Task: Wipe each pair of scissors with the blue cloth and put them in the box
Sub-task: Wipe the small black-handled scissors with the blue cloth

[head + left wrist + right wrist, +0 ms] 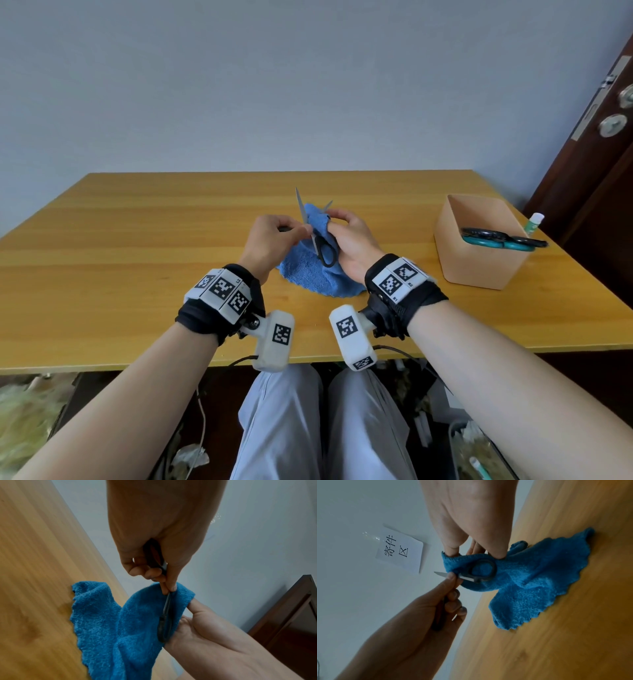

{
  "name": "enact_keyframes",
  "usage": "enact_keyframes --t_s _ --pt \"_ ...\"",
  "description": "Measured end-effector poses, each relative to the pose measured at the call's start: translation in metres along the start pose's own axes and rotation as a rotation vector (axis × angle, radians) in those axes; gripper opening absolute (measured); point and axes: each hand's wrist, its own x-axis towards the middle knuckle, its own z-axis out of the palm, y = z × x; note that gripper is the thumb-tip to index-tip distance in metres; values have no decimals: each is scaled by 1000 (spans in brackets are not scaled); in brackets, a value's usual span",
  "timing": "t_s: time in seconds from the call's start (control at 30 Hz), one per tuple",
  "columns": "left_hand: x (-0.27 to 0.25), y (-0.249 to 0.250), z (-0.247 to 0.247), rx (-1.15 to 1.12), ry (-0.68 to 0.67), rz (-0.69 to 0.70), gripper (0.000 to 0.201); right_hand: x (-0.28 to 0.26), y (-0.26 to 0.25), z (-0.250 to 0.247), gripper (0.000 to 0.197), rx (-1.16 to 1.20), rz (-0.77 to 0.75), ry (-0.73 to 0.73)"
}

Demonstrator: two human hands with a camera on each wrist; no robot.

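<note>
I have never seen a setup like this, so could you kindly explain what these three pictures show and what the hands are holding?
No robot here: a person wears three cameras. One picture looks down from the head; the other two look along each wrist.

The left hand grips one handle of the black-handled scissors, blades open. The right hand pinches the blue cloth around the scissors; the cloth's lower part lies on the wooden table.

To the right stands a tan box already holding teal-handled scissors.

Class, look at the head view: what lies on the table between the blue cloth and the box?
Nothing: between the blue cloth and the box, the head view shows only bare table.
</note>
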Motion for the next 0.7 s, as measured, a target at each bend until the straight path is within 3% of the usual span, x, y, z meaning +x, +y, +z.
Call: enact_keyframes --t_s 0.17,0.4,0.5,0.7 --pt "-1 -7 -1 -8 -14 -15 27 2 -4 2 36 6 24 -51" --pt "3 3 -6 33 -24 15 23 4 -3 -2 24 30 30 -28" --pt "4 4 -12 85 -31 -7 22 4 -9 -3 28 -67 23 -59" --pt "0 6 -18 101 -72 -34 20 6 -20 -5 16 -253 34 -55"
